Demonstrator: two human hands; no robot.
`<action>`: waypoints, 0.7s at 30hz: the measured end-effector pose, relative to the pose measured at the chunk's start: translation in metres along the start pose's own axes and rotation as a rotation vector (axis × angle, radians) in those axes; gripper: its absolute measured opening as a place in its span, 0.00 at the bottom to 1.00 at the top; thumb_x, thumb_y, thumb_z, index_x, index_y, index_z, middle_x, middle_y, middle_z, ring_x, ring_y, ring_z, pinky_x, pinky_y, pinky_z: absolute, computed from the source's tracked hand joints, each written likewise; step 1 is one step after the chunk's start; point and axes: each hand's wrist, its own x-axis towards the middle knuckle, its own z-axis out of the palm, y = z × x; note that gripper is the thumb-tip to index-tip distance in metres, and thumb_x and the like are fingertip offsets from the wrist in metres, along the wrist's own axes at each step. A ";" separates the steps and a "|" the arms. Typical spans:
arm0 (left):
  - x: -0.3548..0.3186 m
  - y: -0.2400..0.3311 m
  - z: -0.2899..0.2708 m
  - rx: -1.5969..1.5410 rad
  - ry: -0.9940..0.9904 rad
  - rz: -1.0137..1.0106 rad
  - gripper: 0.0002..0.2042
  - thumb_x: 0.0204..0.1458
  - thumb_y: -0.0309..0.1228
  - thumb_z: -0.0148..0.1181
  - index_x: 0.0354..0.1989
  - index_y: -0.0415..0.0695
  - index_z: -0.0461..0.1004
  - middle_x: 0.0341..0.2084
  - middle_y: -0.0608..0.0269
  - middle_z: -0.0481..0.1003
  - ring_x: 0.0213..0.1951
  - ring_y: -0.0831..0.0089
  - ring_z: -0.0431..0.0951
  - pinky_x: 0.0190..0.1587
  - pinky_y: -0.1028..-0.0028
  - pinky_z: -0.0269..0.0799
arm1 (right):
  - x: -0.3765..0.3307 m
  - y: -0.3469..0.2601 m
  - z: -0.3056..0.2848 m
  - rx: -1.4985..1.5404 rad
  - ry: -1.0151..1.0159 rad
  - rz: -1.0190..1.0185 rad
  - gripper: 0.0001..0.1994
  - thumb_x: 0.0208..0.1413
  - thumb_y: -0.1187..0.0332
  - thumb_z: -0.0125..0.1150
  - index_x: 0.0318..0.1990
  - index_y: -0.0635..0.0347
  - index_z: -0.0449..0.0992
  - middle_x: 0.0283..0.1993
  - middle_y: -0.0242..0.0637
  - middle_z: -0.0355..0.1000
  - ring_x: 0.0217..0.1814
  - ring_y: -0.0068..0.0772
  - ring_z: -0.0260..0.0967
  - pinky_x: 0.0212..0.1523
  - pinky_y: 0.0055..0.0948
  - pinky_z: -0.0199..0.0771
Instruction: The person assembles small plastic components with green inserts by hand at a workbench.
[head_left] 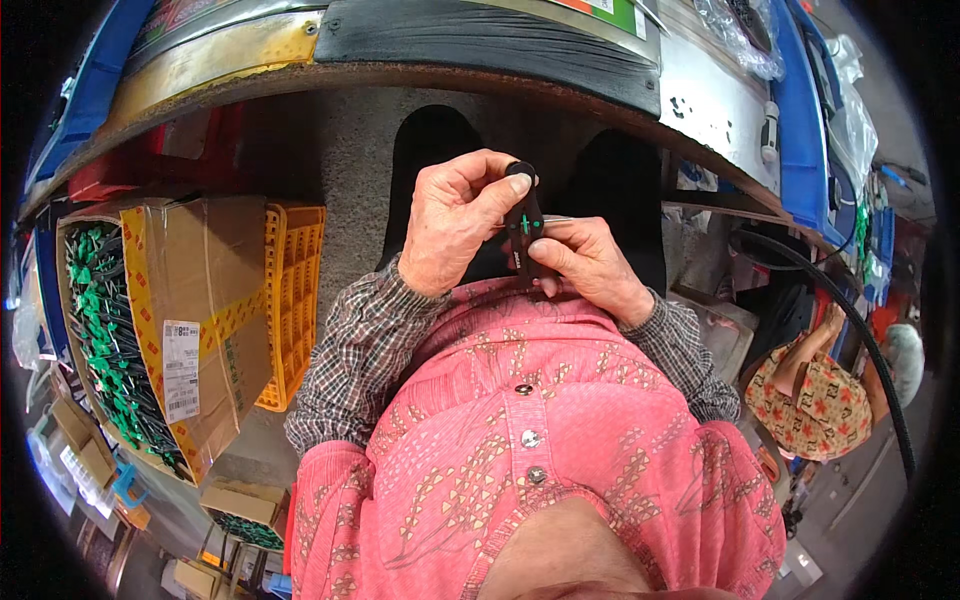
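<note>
Over my lap, both hands meet at a slim black tool-like piece point(519, 222) with small green marks. My left hand point(455, 215) pinches its rounded upper end between thumb and fingers. At its lower part, my right hand point(590, 262) is closed, the thumb pressing against the side. A thin pale edge shows above the right fingers; what it belongs to is unclear. On my left stands an open cardboard box point(215, 290) packed with many black and green pieces point(100, 320) of similar colouring.
Ahead curves a workbench with a worn dark edge point(490, 45). Beside the box is an orange plastic crate point(292, 305). A smaller carton point(245, 510) sits lower left. Right of me are a black cable point(860, 325), a patterned cushion point(810, 405) and a blue bin point(800, 130).
</note>
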 end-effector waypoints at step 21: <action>-0.037 -0.021 0.008 -0.140 -0.052 -0.012 0.18 0.51 0.20 0.62 0.50 0.36 0.66 0.39 0.59 0.73 0.33 0.78 0.76 0.34 0.80 0.75 | -0.002 -0.003 0.003 -0.031 0.136 -0.128 0.09 0.63 0.70 0.54 0.41 0.68 0.73 0.28 0.28 0.70 0.22 0.12 0.66 0.21 0.14 0.68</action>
